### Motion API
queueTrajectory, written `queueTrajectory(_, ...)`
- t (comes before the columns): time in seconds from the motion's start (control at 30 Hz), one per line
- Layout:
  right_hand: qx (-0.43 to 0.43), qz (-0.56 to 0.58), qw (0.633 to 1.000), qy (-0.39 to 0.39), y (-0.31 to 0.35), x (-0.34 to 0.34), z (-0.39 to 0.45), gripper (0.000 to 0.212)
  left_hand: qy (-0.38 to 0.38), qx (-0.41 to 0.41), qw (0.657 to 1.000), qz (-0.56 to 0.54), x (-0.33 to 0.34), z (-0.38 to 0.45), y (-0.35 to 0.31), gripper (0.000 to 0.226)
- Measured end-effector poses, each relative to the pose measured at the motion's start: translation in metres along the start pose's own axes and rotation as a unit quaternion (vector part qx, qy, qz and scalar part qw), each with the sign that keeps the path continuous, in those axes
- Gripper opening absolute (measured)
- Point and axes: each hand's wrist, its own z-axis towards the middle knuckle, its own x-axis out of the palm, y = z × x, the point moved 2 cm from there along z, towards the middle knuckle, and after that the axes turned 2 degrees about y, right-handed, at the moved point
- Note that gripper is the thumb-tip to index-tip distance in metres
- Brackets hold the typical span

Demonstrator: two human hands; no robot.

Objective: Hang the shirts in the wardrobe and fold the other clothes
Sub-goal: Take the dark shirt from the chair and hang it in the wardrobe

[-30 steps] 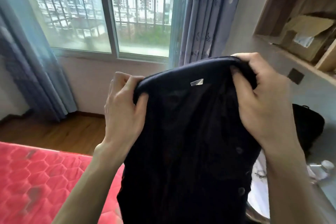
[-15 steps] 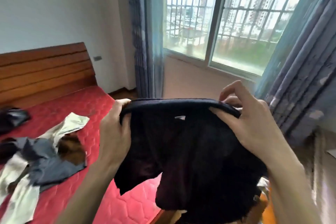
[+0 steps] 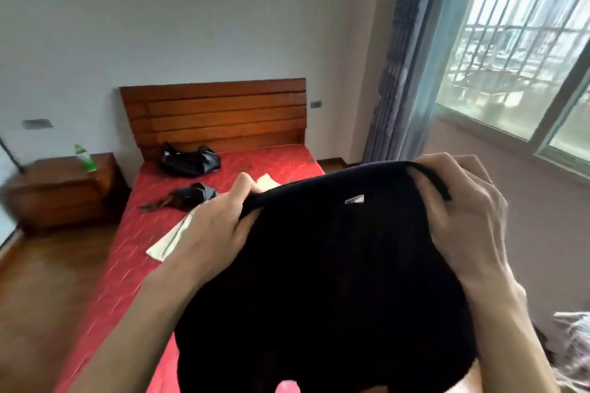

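Observation:
I hold a black garment (image 3: pixel 335 271) up in front of me by its top edge, a small white label showing near that edge. My left hand (image 3: pixel 217 226) grips the left end of the edge and my right hand (image 3: pixel 463 220) grips the right end. The cloth hangs down and hides the near part of the red bed (image 3: pixel 127 265). Behind my left hand, loose clothes (image 3: pixel 188 198) in grey, brown and cream lie on the mattress, partly hidden.
A black bag (image 3: pixel 190 161) lies by the wooden headboard (image 3: pixel 214 112). A wooden nightstand (image 3: pixel 60 191) with a green bottle (image 3: pixel 84 158) stands left of the bed. Blue curtains (image 3: pixel 402 57) and a barred window (image 3: pixel 523 51) are on the right. Pale cloth (image 3: pixel 574 348) shows at lower right.
My view has swung left from the window and shelves to the bed and headboard. Both hands keep their grip on the garment's top edge.

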Motion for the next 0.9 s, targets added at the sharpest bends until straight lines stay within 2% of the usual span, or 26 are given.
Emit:
queueTrajectory(0.1,-0.026,0.021,0.999,-0.021,0.049,0.045,-0.008,0.009,-0.013,0.002,1.000,0.026,-0.043,-0.041,0.036,0.028)
queueTrajectory(0.2,-0.020,0.078,0.996,-0.028,0.105,0.094,-0.019,0.012,-0.058,-0.024,0.995,0.084,-0.092,-0.090,0.073,0.041)
queueTrajectory(0.33,-0.044,0.111,0.992,-0.029,0.181,0.148,-0.039,0.013,-0.125,-0.063,0.979,0.145,-0.159,-0.150,0.102,0.041)
queueTrajectory(0.53,-0.055,0.169,0.984,-0.016,0.288,0.211,-0.072,0.015,-0.164,-0.120,0.957,0.207,-0.240,-0.233,0.141,0.038)
queueTrajectory(0.77,-0.048,0.182,0.980,0.072,0.405,0.282,-0.102,0.016,-0.208,-0.187,0.915,0.291,-0.324,-0.304,0.184,0.035)
queueTrajectory(0.9,-0.073,0.203,0.966,0.142,0.466,0.331,-0.108,0.022,-0.239,-0.243,0.891,0.299,-0.366,-0.334,0.224,0.045)
